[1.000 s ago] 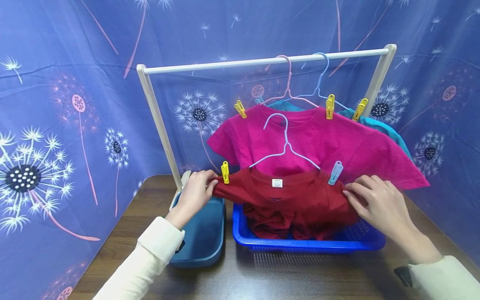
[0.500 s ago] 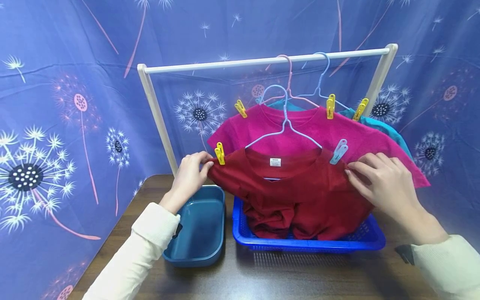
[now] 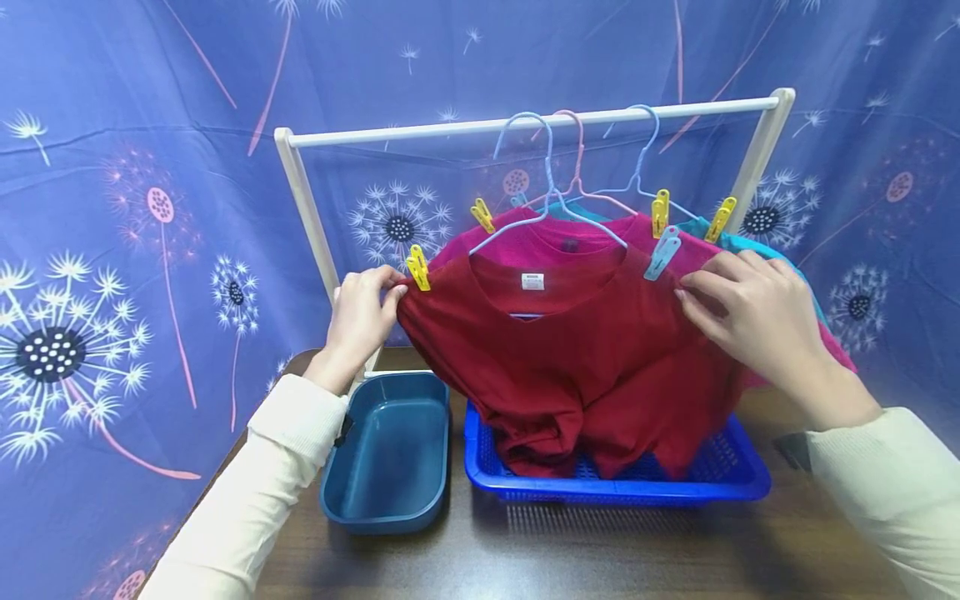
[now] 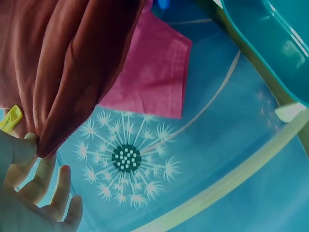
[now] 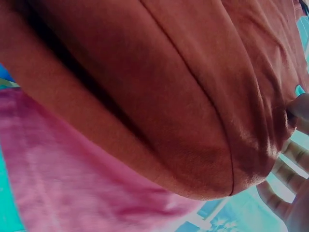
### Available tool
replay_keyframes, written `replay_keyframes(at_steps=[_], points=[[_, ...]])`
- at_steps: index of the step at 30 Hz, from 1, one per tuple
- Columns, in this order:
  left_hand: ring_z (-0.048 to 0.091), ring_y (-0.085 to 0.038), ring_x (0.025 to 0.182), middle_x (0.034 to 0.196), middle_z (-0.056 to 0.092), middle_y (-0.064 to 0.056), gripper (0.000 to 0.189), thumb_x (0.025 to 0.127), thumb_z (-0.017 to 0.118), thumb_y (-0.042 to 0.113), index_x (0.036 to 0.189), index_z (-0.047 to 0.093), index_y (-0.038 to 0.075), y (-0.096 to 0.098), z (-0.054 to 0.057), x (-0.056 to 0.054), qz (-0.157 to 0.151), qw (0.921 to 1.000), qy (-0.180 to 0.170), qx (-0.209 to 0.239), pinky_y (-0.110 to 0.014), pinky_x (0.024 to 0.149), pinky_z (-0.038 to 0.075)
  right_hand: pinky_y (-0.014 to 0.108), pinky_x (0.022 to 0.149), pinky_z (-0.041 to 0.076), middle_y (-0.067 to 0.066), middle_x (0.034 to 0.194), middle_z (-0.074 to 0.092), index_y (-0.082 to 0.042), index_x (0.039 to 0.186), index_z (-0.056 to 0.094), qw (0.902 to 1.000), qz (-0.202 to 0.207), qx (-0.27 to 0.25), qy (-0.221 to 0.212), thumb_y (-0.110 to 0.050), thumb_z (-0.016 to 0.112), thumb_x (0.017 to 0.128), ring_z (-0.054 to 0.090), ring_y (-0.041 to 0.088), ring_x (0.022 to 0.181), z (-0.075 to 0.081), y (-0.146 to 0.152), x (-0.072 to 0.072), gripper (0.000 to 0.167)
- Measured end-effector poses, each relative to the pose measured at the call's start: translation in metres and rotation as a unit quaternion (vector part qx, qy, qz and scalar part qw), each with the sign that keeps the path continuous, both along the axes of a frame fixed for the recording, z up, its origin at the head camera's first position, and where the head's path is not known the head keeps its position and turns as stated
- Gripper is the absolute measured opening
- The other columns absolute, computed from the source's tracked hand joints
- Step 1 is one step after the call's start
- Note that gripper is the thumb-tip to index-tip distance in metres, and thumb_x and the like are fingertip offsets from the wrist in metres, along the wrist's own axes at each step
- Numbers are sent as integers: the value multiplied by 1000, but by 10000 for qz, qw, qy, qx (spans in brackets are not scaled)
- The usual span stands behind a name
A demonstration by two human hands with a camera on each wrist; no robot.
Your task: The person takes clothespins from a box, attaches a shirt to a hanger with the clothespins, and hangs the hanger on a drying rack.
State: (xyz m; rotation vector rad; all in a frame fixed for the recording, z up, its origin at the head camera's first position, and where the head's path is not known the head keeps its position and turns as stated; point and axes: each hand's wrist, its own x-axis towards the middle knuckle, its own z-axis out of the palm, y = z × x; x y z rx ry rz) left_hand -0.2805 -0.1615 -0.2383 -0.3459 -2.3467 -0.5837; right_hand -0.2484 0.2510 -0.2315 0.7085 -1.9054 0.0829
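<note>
A dark red T-shirt (image 3: 555, 350) hangs on a light blue hanger (image 3: 551, 200), its lower part still bunched in the blue basket (image 3: 615, 490). My left hand (image 3: 360, 312) pinches the shirt's left shoulder beside a yellow clothespin (image 3: 417, 268); the left wrist view shows thumb and finger on the cloth. At the other shoulder my right hand (image 3: 761, 312) pinches the fabric near a pale blue clothespin (image 3: 662, 252). The hanger's hook is in front of the white rod (image 3: 420, 127); whether it touches the rod I cannot tell.
Behind hang a magenta T-shirt (image 3: 457, 242) on a pink hanger (image 3: 579, 158) and a teal shirt (image 3: 757, 252) on a blue hanger (image 3: 647, 150). Yellow clothespins (image 3: 721, 219) grip them. A dark teal bin (image 3: 386, 527) stands left of the basket on the wooden table (image 3: 525, 550).
Both hands have raised the red shirt and its hanger out of the basket and shifted them slightly left. The hook has risen to the rod's height. More of the shirt is unfolded.
</note>
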Motion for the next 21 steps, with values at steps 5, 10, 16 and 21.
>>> replay_keyframes(at_steps=[5, 10, 16, 21], points=[[55, -36, 92, 92, 70, -11, 11, 86, 60, 14, 91, 68, 9, -1, 13, -7, 315, 9991, 234, -144, -52, 77, 36, 43, 53, 32, 10, 72, 60, -8, 80, 68, 9999, -67, -62, 78, -26, 58, 79, 51, 30, 65, 14, -6, -6, 21], [53, -37, 94, 93, 68, -13, 12, 86, 59, 16, 92, 67, 9, -2, 28, -12, 540, 9980, 284, -132, -52, 82, 34, 44, 54, 31, 9, 72, 60, -8, 79, 68, 9998, -84, -153, 127, -23, 61, 76, 51, 31, 65, 28, -10, -11, 17], [52, -36, 95, 93, 68, -12, 12, 86, 60, 17, 93, 68, 10, -5, 41, -20, 787, 9964, 311, -84, -51, 84, 33, 43, 52, 31, 10, 71, 59, -7, 77, 67, 9996, -217, -156, 15, -24, 61, 78, 51, 30, 65, 42, -16, -17, 18], [51, -37, 96, 93, 69, -12, 14, 87, 59, 19, 95, 68, 11, -8, 49, -30, 1011, 9946, 251, -29, -51, 85, 32, 44, 56, 34, 10, 73, 59, -8, 79, 67, 9980, -475, -234, -337, -24, 61, 81, 50, 31, 67, 51, -25, -21, 18]])
